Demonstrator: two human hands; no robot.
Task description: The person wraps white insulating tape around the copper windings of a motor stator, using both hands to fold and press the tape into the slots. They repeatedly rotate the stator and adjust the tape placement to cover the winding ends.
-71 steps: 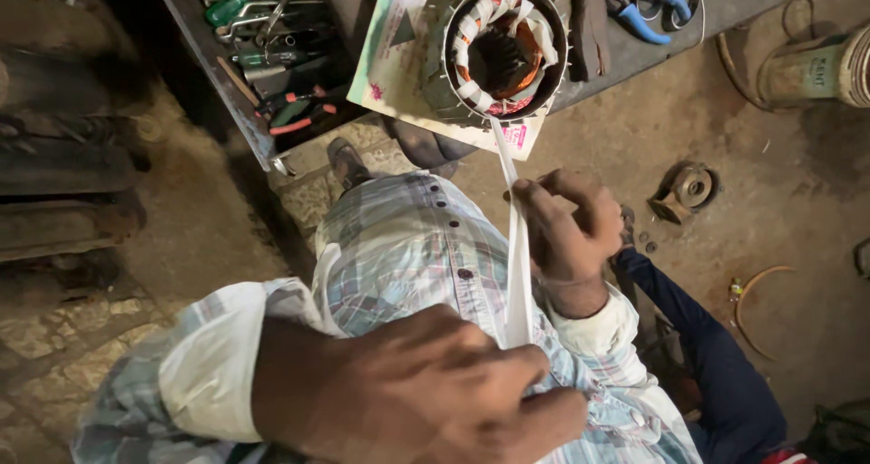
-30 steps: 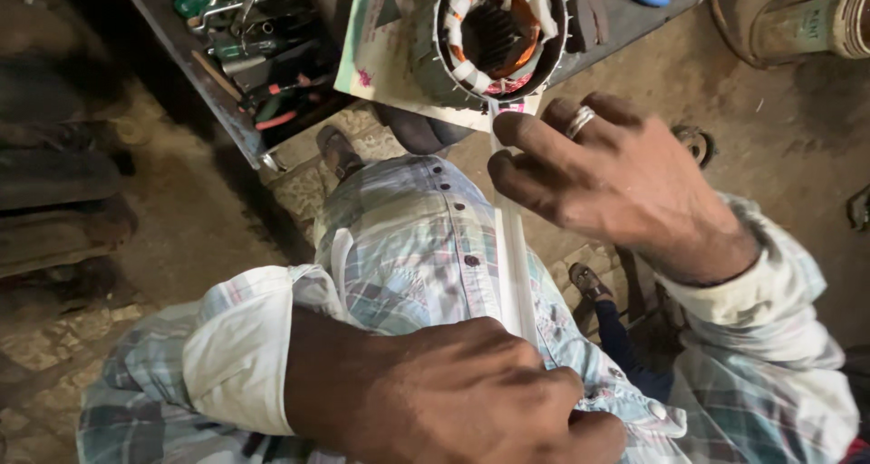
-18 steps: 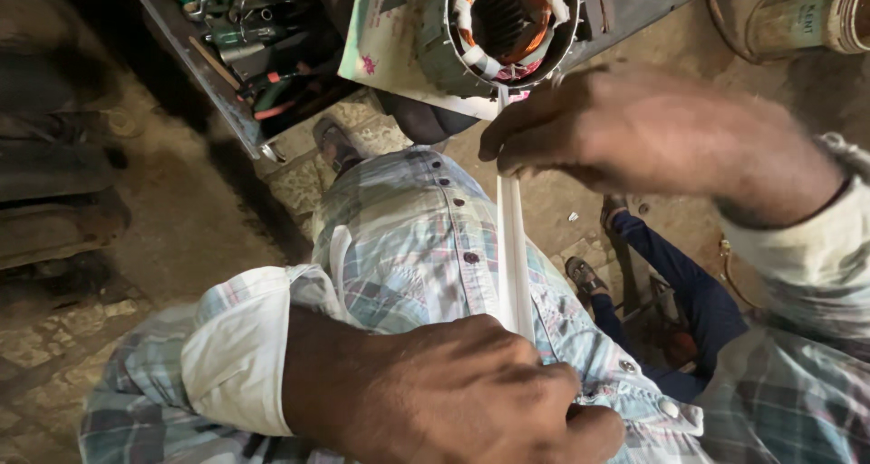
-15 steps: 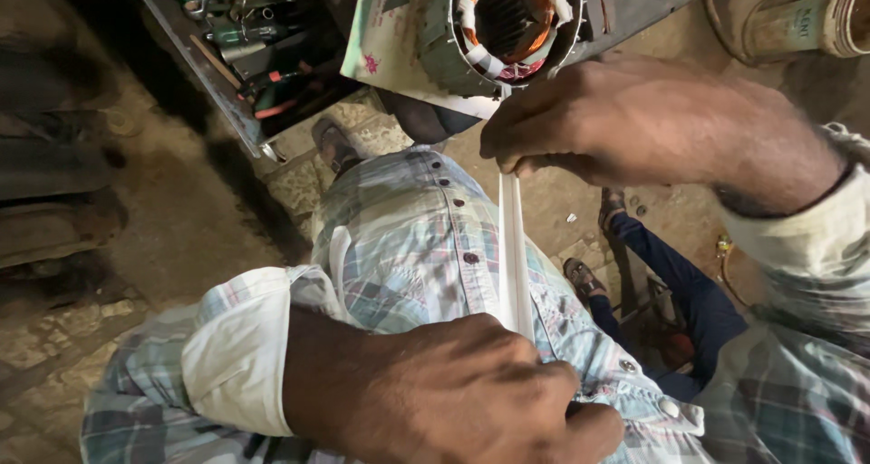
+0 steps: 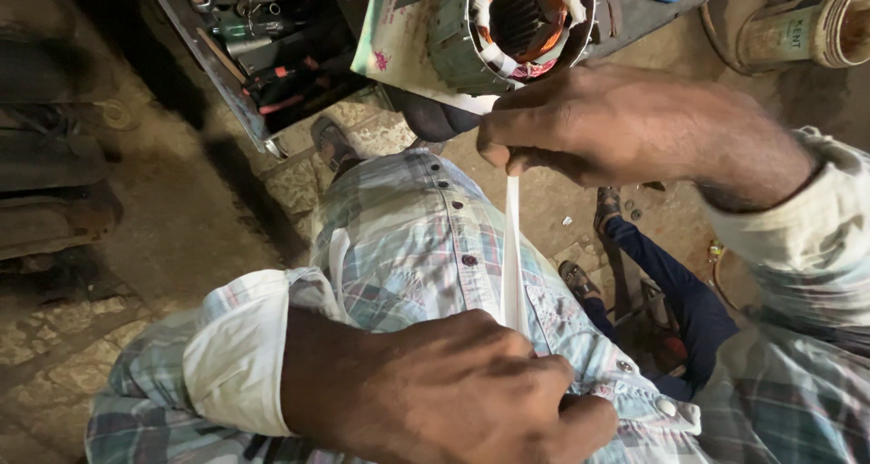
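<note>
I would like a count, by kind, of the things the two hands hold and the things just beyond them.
White flat strip, held by left hand and right hand: 1
Round grey motor stator: 1
Dark metal tool tray: 1
Total: 3

White strip (image 5: 513, 246); shirt (image 5: 408, 246) blue/pink/white plaid; trousers (image 5: 675, 296) dark blue; far stator (image 5: 526, 20) grey-green w/ orange & white.

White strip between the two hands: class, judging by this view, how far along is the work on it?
Done: both ends are gripped. In hand: the white strip is pulled taut between the left hand and the right hand. Left: it is not yet in the motor stator on the bench.
</note>
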